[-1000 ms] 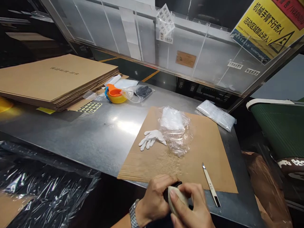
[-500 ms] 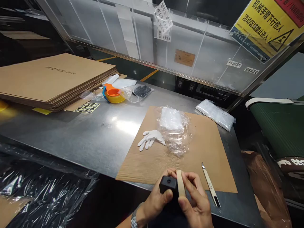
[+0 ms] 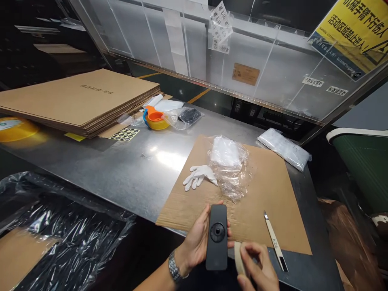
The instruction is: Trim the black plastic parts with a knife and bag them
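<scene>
My left hand (image 3: 197,238) is wrapped around a black rectangular device (image 3: 216,256) with rounded edges. A round, lens-like black disc sits in the face turned up to me. Between the fingers of my right hand (image 3: 259,264) is a narrow beige curved piece (image 3: 239,258), perhaps a tape roll seen edge-on. It is held just right of the device. Beyond my hands a white glove (image 3: 200,176) lies on a cardboard sheet (image 3: 269,186), beside a crumpled clear plastic bag (image 3: 232,176) with something white inside. A cream-handled knife (image 3: 275,241) marked A26 rests across the sheet's front edge.
On the metal table's (image 3: 145,178) left is a stack of flat cardboard (image 3: 81,95), with yellow tape (image 3: 18,129) nearby. An orange and yellow tape dispenser (image 3: 157,118) stands at the back. A plastic packet (image 3: 285,148) lies back right. Black plastic-lined bin (image 3: 75,238) at front left.
The device has been turned so its long face with the round disc shows. My right hand with the beige piece has moved right and down, away from it. The view has shifted slightly left.
</scene>
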`<action>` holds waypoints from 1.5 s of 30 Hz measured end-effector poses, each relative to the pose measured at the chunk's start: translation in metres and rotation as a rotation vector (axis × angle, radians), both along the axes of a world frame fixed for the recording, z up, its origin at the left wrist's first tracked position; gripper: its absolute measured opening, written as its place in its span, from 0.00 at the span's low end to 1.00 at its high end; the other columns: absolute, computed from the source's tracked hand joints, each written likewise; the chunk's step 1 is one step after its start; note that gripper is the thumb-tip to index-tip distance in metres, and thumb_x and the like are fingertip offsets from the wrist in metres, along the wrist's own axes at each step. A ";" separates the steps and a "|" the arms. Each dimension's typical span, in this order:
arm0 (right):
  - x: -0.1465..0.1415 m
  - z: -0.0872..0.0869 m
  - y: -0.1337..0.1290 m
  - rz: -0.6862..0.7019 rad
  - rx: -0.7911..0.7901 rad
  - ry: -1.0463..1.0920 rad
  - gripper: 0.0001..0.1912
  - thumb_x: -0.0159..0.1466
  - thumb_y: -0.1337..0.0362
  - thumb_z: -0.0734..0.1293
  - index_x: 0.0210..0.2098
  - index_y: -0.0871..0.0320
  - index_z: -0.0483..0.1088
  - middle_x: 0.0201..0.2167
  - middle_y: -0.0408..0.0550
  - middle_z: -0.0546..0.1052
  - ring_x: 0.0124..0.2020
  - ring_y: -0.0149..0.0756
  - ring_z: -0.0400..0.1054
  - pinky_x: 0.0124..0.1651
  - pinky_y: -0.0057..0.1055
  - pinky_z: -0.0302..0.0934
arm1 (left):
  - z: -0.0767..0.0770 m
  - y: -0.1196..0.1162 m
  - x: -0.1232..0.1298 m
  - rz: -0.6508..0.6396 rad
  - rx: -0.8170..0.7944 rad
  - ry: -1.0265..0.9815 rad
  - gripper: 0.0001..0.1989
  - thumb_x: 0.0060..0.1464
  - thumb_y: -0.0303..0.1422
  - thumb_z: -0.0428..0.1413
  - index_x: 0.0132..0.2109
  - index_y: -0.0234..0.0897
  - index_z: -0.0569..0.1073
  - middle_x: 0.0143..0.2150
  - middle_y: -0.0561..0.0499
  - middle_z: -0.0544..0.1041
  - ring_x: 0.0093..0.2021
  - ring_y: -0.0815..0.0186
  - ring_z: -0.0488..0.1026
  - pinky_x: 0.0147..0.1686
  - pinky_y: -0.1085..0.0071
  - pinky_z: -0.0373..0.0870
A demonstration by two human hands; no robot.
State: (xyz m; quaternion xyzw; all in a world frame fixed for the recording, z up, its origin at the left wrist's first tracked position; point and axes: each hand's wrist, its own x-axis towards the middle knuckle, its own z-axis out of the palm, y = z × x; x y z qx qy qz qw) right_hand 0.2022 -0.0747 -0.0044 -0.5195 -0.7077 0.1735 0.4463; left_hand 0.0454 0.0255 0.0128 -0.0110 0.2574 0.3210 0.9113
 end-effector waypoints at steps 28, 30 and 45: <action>-0.018 0.041 0.026 0.330 0.022 -0.338 0.27 0.58 0.71 0.60 0.57 0.57 0.60 0.37 0.53 0.65 0.34 0.37 0.59 0.32 0.33 0.62 | -0.004 -0.026 0.008 0.082 0.149 0.437 0.16 0.50 0.36 0.58 0.48 0.41 0.71 0.30 0.54 0.76 0.33 0.70 0.73 0.29 0.78 0.64; -0.023 0.036 0.021 0.346 0.054 -0.272 0.27 0.59 0.69 0.60 0.58 0.55 0.59 0.37 0.52 0.64 0.34 0.37 0.59 0.31 0.32 0.62 | -0.008 -0.022 0.011 0.043 0.012 0.300 0.16 0.48 0.34 0.58 0.47 0.42 0.69 0.20 0.59 0.69 0.19 0.73 0.66 0.19 0.79 0.57; -0.009 0.001 0.013 0.263 0.216 -0.222 0.27 0.58 0.75 0.59 0.57 0.58 0.61 0.44 0.55 0.61 0.43 0.40 0.60 0.37 0.37 0.65 | 0.000 -0.002 0.008 0.016 -0.241 -0.002 0.18 0.60 0.41 0.42 0.29 0.34 0.67 0.19 0.54 0.63 0.16 0.74 0.59 0.15 0.80 0.57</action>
